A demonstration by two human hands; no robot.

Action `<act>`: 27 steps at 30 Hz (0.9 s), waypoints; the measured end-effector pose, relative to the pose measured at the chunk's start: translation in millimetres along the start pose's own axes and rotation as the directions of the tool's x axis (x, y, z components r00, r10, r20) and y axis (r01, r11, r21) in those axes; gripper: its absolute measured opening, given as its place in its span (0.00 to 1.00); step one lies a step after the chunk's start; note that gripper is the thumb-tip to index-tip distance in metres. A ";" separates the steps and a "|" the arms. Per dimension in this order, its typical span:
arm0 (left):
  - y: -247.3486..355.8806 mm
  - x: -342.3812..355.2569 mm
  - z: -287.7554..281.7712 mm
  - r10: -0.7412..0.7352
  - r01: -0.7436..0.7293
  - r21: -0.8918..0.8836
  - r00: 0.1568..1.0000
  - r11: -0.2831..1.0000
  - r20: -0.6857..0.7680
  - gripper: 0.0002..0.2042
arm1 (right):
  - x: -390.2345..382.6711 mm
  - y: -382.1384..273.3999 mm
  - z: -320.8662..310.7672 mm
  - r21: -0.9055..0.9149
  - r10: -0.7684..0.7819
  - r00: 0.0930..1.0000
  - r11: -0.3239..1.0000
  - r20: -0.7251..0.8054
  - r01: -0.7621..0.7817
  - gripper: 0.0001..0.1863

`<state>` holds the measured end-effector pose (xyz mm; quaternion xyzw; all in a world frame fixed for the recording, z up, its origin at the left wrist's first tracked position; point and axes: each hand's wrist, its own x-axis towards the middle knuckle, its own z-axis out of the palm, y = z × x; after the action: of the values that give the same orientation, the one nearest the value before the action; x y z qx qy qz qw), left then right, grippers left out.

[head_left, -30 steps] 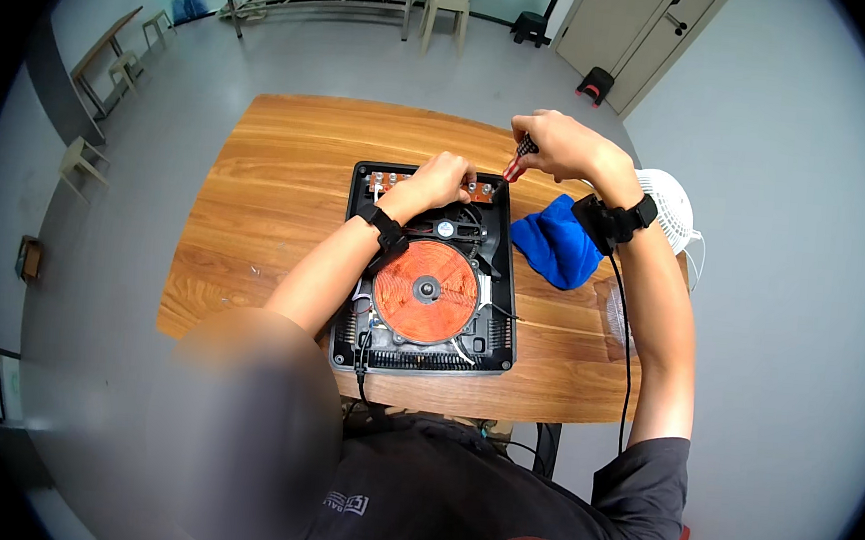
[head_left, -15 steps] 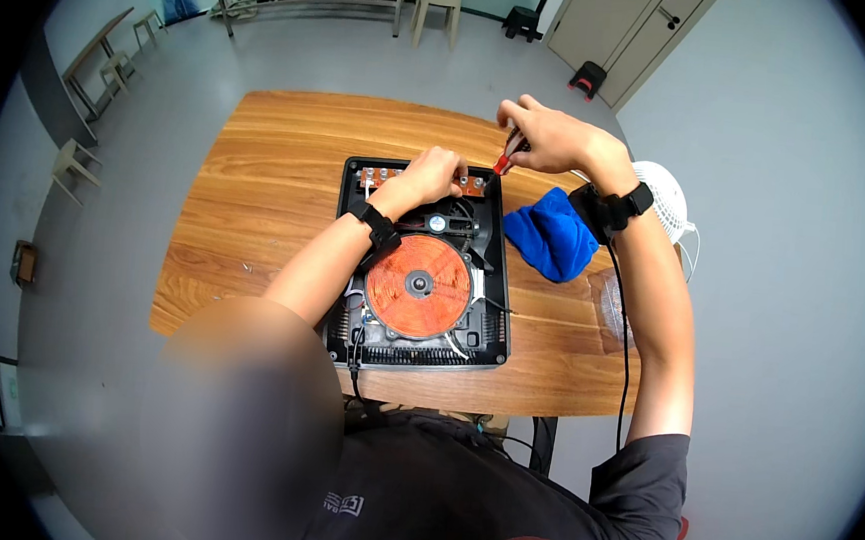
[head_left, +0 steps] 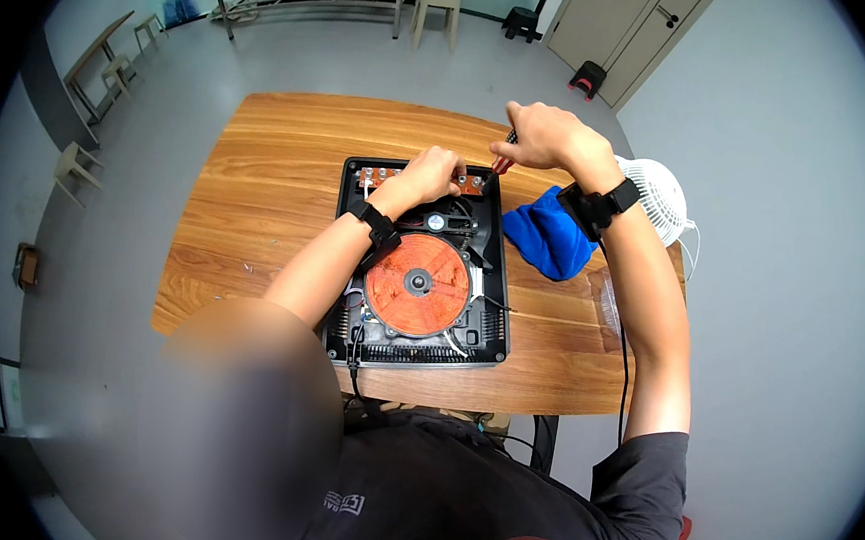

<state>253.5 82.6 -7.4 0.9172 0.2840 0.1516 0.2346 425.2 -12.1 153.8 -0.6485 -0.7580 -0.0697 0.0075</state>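
Note:
An opened induction cooker [head_left: 499,320] lies on the wooden table, its round copper coil [head_left: 396,283] and a small fan [head_left: 437,223] exposed. Along its far edge runs a narrow brown circuit board [head_left: 473,186] with several buttons. My left hand [head_left: 427,176] rests over this board, fingers bent down and closed at it; whatever they pinch is hidden. Above the far right corner, my right hand [head_left: 547,138] grips a screwdriver [head_left: 502,163] with a red and black handle. The screwdriver slants down toward the right end of the board; I cannot tell whether its tip touches.
A blue cloth [head_left: 552,236] lies crumpled right of the cooker. Beyond my right forearm stands a white fan [head_left: 655,200]. Clear plastic [head_left: 610,313] sits near the table's right edge. A black cord [head_left: 354,377] leaves the cooker's near side. Small bits [head_left: 248,268] lie at left.
My right hand has moved slightly left with the screwdriver, whose lower end is now nearer the board's right end. My left hand stays in place.

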 end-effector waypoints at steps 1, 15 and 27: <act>0.3 -0.6 0.6 -0.004 0.004 -0.004 1.000 1.000 0.004 0.17 | -4.7 3.3 4.2 0.004 -0.078 0.991 0.997 -0.112 0.079 0.20; 3.1 -0.7 -2.3 0.000 0.000 -0.017 1.000 1.000 -0.002 0.17 | 11.4 -4.1 -5.5 0.030 0.167 0.967 0.984 0.195 -0.176 0.27; 2.5 -2.1 -2.1 -0.023 0.023 -0.046 1.000 0.999 0.011 0.17 | 4.4 0.1 -17.9 0.269 0.011 0.929 0.956 0.370 -0.118 0.21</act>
<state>252.1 80.1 -4.7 0.9091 0.2898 0.1504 0.2588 423.2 -9.8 171.9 -0.6669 -0.7262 0.1627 -0.0370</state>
